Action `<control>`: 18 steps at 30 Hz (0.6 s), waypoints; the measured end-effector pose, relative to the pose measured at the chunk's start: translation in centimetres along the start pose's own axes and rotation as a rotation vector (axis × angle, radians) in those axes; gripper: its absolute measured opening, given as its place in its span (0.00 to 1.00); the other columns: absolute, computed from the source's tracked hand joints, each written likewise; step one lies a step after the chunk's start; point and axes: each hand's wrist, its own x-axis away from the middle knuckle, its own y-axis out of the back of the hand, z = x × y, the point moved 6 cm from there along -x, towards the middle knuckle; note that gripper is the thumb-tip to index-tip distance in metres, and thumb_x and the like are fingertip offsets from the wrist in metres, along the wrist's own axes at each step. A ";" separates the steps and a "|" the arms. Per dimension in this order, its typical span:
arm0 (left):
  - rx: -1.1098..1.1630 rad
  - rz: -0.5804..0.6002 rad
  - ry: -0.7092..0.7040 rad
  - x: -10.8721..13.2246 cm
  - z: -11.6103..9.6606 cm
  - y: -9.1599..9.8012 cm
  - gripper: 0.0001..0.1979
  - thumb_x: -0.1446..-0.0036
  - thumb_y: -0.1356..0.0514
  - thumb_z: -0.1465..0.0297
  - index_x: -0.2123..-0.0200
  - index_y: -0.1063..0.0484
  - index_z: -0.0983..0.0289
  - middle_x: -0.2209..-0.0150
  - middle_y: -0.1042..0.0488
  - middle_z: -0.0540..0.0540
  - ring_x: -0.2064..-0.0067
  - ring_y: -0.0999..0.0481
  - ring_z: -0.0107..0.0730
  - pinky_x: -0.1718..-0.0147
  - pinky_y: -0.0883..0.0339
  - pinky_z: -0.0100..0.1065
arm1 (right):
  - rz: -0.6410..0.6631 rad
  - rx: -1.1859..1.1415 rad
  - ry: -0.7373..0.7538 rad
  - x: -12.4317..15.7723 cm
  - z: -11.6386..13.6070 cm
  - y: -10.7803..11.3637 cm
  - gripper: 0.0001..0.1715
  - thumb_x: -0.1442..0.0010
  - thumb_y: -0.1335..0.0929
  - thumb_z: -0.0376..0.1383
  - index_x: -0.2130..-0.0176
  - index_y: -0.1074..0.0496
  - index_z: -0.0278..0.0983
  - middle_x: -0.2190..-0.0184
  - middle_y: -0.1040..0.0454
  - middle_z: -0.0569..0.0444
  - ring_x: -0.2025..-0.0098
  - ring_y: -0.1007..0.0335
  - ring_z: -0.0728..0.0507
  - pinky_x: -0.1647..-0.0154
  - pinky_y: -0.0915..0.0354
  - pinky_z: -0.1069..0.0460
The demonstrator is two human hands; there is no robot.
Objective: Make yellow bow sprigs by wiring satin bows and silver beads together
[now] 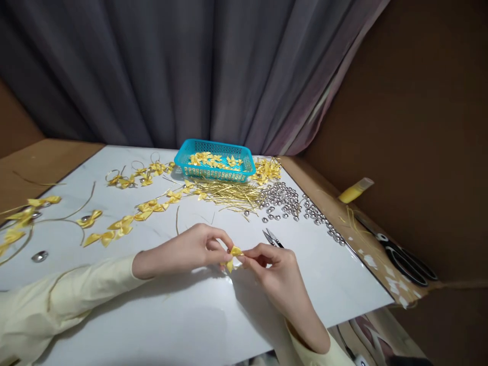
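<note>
A small yellow ribbon bow (236,251) is held just above the white board, in the middle of the view. My left hand (196,247) pinches its left side between thumb and fingertips. From the right, my right hand (275,264) closes thumb and forefinger on the bow's other edge, where a thin golden strand seems to show. Fingers partly cover the bow's centre. Beyond my hands lies a pile of gold cord pieces (229,193). Small thread snips (273,238) rest behind my right hand, blades apart.
A blue basket (214,172) with yellow bows stands at the back. Silver beads (282,198) spread to the right. More bows (122,226) lie at left, near a loose silver piece (39,256). Black scissors (404,262) and a yellow tube (355,191) sit past the board's right edge.
</note>
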 end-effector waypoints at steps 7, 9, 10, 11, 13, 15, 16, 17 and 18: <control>-0.664 -0.532 -0.355 1.1 -1.7 0.2 0.09 0.42 0.46 0.67 0.66 0.26 0.61 0.69 0.20 0.54 0.70 0.26 0.38 0.67 0.37 0.37 | -0.159 -0.009 0.000 0.0 -0.3 -0.8 0.09 0.45 0.34 0.36 0.62 0.31 0.34 0.87 0.35 0.62 0.88 0.41 0.51 0.85 0.44 0.56; -0.779 -0.586 -0.429 1.2 -1.9 -0.4 0.11 0.41 0.48 0.68 0.67 0.26 0.62 0.70 0.21 0.55 0.72 0.27 0.37 0.68 0.37 0.38 | -0.208 0.041 0.023 -0.1 -0.2 -0.8 0.13 0.45 0.35 0.34 0.58 0.31 0.34 0.87 0.36 0.63 0.87 0.40 0.50 0.84 0.43 0.57; -0.820 -0.601 -0.454 1.2 -1.9 -0.7 0.11 0.41 0.48 0.68 0.68 0.26 0.62 0.71 0.21 0.56 0.73 0.27 0.36 0.69 0.38 0.37 | -0.222 0.066 0.025 -0.2 -0.2 -0.8 0.15 0.45 0.36 0.33 0.56 0.31 0.33 0.87 0.36 0.63 0.87 0.39 0.50 0.83 0.42 0.57; -0.848 -0.609 -0.469 1.2 -1.9 -0.9 0.11 0.40 0.49 0.69 0.68 0.27 0.62 0.72 0.22 0.56 0.73 0.27 0.36 0.70 0.38 0.37 | -0.232 0.083 0.024 -0.3 -0.2 -0.7 0.15 0.45 0.36 0.33 0.56 0.31 0.33 0.86 0.35 0.63 0.86 0.38 0.50 0.83 0.42 0.57; -0.843 -0.606 -0.469 1.2 -2.0 -1.2 0.10 0.41 0.49 0.70 0.69 0.29 0.63 0.73 0.23 0.56 0.72 0.27 0.36 0.70 0.39 0.36 | -0.257 0.082 0.016 -0.5 -0.1 -0.4 0.15 0.44 0.36 0.34 0.56 0.30 0.32 0.84 0.33 0.61 0.85 0.37 0.50 0.82 0.41 0.56; -0.747 -0.566 -0.446 1.2 -2.2 -1.2 0.07 0.42 0.48 0.71 0.68 0.30 0.63 0.74 0.25 0.54 0.72 0.28 0.34 0.71 0.39 0.34 | -0.301 0.023 0.009 -0.6 0.0 0.1 0.15 0.43 0.36 0.36 0.57 0.29 0.32 0.81 0.30 0.57 0.83 0.36 0.50 0.82 0.39 0.56; -0.673 -0.527 -0.423 1.1 -2.3 -1.2 0.06 0.43 0.47 0.70 0.68 0.31 0.63 0.75 0.26 0.53 0.73 0.28 0.33 0.72 0.39 0.33 | -0.321 -0.024 0.002 -0.6 0.0 0.4 0.15 0.42 0.36 0.38 0.58 0.28 0.32 0.79 0.29 0.56 0.83 0.36 0.50 0.82 0.39 0.56; -0.590 -0.476 -0.394 1.0 -2.4 -1.0 0.05 0.44 0.46 0.69 0.68 0.32 0.63 0.75 0.28 0.51 0.73 0.29 0.31 0.72 0.39 0.32 | -0.331 -0.081 -0.012 -0.6 0.0 0.6 0.15 0.42 0.35 0.39 0.58 0.27 0.32 0.79 0.28 0.55 0.83 0.36 0.50 0.82 0.39 0.55; -0.503 -0.421 -0.361 0.9 -2.4 -0.8 0.05 0.44 0.44 0.68 0.67 0.32 0.63 0.76 0.30 0.49 0.73 0.30 0.30 0.72 0.39 0.31 | -0.326 -0.144 -0.032 -0.6 0.0 0.7 0.16 0.42 0.35 0.40 0.59 0.27 0.32 0.79 0.28 0.55 0.83 0.37 0.50 0.83 0.39 0.55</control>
